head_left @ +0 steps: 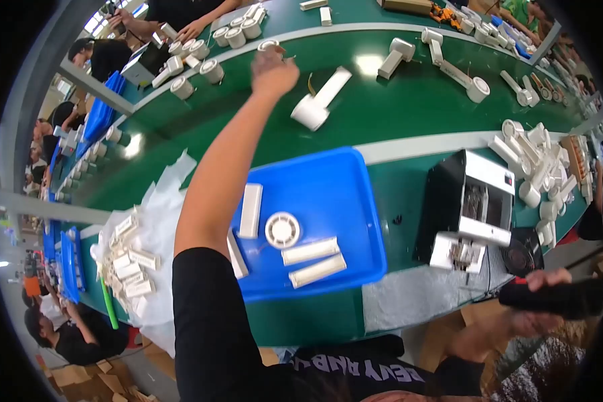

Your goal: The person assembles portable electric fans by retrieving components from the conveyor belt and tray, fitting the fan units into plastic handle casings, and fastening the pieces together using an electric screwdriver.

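My left hand (273,72) is stretched far out over the green table, at a round white part (269,45). Motion smears its fingers, so its hold is unclear. At the lower right my right hand (539,321), partly blurred, is wrapped round a black object (559,299). Beneath my left forearm sits a blue tray (342,194) holding a round white fan piece (282,230) and several long white shells (313,271). A white handheld fan body (311,112) lies beyond the tray.
A black and white machine (472,201) stands right of the tray, near a pile of white fan parts (536,161). Small white pieces (132,271) lie on plastic film at left. More fan bodies (396,57) lie along the green surface (234,134). Other people are around the table.
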{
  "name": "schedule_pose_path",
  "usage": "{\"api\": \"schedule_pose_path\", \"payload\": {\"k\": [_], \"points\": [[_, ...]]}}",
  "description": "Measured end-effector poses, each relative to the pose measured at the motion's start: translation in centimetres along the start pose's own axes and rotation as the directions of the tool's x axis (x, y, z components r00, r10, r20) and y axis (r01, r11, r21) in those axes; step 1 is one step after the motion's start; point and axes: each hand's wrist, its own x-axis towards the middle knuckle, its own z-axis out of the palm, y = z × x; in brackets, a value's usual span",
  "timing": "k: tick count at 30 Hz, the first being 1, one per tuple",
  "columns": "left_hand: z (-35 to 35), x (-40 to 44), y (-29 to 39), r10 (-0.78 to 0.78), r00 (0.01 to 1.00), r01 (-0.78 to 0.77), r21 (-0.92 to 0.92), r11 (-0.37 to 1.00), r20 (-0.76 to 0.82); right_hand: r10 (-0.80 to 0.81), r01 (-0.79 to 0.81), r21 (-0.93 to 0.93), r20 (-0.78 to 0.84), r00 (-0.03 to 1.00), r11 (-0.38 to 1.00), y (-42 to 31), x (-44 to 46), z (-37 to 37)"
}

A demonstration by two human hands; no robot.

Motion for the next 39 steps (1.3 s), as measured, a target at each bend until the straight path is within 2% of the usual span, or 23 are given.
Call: {"api": "schedule_pose_path", "payload": {"k": [1, 3, 5, 7, 11, 13, 14, 15, 16, 17, 18, 19, 20, 22, 25, 27, 29, 31, 32, 34, 35, 37, 39], "points": [[0.1, 2.4, -1.3, 0.145, 0.983, -0.11, 0.263, 0.959, -0.117, 0.03, -0.03, -0.024, 0.011, 0.999, 0.999, -0.3, -0.2, -0.9], [2.1, 7.6, -6.0, 0.445, 0.885, -0.353, 0.427, 0.832, -0.136, 0.043, -0.044, -0.029, -0.022, 0.999, 0.999, -0.8, -0.7, -1.4], [4.9, 12.7, -9.8, 0.375, 0.913, -0.408, 0.428, 0.807, 0.163, 0.079, -0.076, -0.036, 0.068, 0.995, 0.996, -1.0, 0.1, -0.6], [4.4, 13.4, -9.0, 0.35, 0.922, -0.387, 0.344, 0.855, 0.166, 0.094, -0.163, 0.228, 0.287, 0.953, 0.96, -0.3, 0.7, -1.9], [-0.4, 7.3, -7.0, 0.512, 0.858, -0.511, 0.152, 0.846, 0.031, 0.06, -0.087, 0.127, 0.202, 0.978, 0.988, -0.7, 1.5, -0.2], [-6.2, 2.6, -4.0, 0.465, 0.881, -0.448, 0.163, 0.879, -0.088, -0.196, 0.175, -0.24, -0.069, 0.978, 0.955, -1.4, 1.7, 3.7], [-9.6, 1.1, -4.2, 0.436, 0.895, -0.443, 0.085, 0.892, 0.091, -0.449, 0.285, -0.514, -0.228, 0.864, 0.809, -1.6, 2.7, 3.5], [-13.4, -4.0, -1.7, 0.242, 0.966, -0.253, -0.136, 0.958, -0.093, -0.694, 0.289, -0.763, -0.273, 0.666, 0.578, -2.1, 3.5, 3.1], [-15.7, -5.5, -5.2, 0.529, 0.84, -0.364, -0.846, 0.389, -0.118, -0.756, 0.43, -0.68, -0.289, 0.587, 0.594, -3.0, 2.6, 5.9], [-19.5, -10.2, -1.8, 0.221, 0.971, -0.237, -0.413, 0.879, -0.086, -0.805, 0.565, -0.582, -0.327, 0.495, 0.584, -4.1, 0.8, 9.8], [-21.9, -13.8, -1.9, 0.084, 0.994, -0.112, -0.557, 0.823, -0.076, -0.807, 0.567, -0.584, -0.323, 0.494, 0.581, -4.8, -0.6, 12.0], [-23.9, -17.5, -2.3, 0.018, 1.0, -0.021, -0.652, 0.758, -0.011, -0.73, 0.677, -0.364, -0.013, 0.683, 0.64, -5.3, -2.3, 13.7], [-25.4, -21.0, -2.4, -0.037, 0.998, 0.069, -0.732, 0.678, 0.06, -0.611, 0.678, -0.13, 0.336, 0.717, 0.724, -5.3, -4.0, 15.2], [-25.8, -27.5, -1.6, -0.102, 0.994, 0.082, -0.785, 0.615, 0.024, -0.318, 0.377, 0.181, 0.884, 0.343, 0.908, -4.0, -7.8, 17.9], [-24.0, -35.5, -2.3, -0.131, 0.965, 0.26, -0.902, 0.344, 0.228, -0.254, 0.394, 0.163, 0.948, 0.19, 0.904, 1.2, -12.2, 20.6], [-21.1, -39.2, -2.0, -0.14, 0.971, 0.229, -0.915, 0.332, 0.192, -0.166, 0.413, 0.082, 0.971, 0.172, 0.907, 2.4, -12.8, 21.5], [-18.9, -41.8, -1.1, -0.229, 0.951, 0.284, -0.878, 0.385, 0.207, -0.078, 0.431, 0.008, 0.987, 0.144, 0.902, 2.5, -13.0, 21.6], [-17.4, -43.3, -0.3, -0.163, 0.981, 0.187, -0.729, 0.659, 0.104, -0.061, 0.431, -0.015, 0.985, 0.162, 0.902, 2.2, -12.6, 21.1], [-17.2, -43.6, 0.3, -0.167, 0.981, 0.184, -0.733, 0.655, 0.097, -0.127, 0.404, 0.018, 0.961, 0.245, 0.915, 1.3, -12.2, 20.8], [-17.6, -43.7, 1.7, 0.109, 0.993, -0.08, -0.448, 0.89, 0.039, -0.037, 0.218, -0.033, 0.951, 0.307, 0.975, 0.9, -12.1, 18.8], [-18.0, -43.6, 2.2, 0.104, 0.994, -0.079, -0.448, 0.891, 0.032, 0.073, 0.016, -0.084, 0.931, 0.358, 0.996, 0.6, -12.0, 17.7], [-18.7, -43.2, 3.4, 0.247, 0.927, -0.117, -0.407, 0.906, 0.283, 0.058, 0.059, -0.087, 0.92, 0.387, 0.994, -0.3, -11.9, 15.9], [-18.9, -42.8, 4.7, 0.285, 0.9, -0.144, -0.394, 0.908, 0.329, 0.035, 0.026, -0.051, 0.905, 0.424, 0.998, -0.5, -11.8, 14.1]]}}
